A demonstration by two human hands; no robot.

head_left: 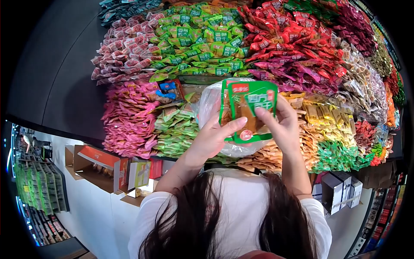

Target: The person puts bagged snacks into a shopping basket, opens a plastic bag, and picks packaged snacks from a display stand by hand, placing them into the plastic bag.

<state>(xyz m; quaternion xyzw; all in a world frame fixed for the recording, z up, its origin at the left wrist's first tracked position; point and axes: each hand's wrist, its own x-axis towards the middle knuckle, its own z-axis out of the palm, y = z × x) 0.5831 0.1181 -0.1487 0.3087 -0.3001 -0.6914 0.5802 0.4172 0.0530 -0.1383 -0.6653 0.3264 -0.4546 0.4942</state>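
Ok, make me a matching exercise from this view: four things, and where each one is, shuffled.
1. Green-edged packet
2. Thin plastic bag
3. Open box with an orange panel
4. Bright red packets

A. Lower left of the picture
B. Partly hidden behind what is held
C. Upper right of the picture's centre
D. In the left hand and right hand

Pairs: 1-D, 2-B, 3-A, 4-C
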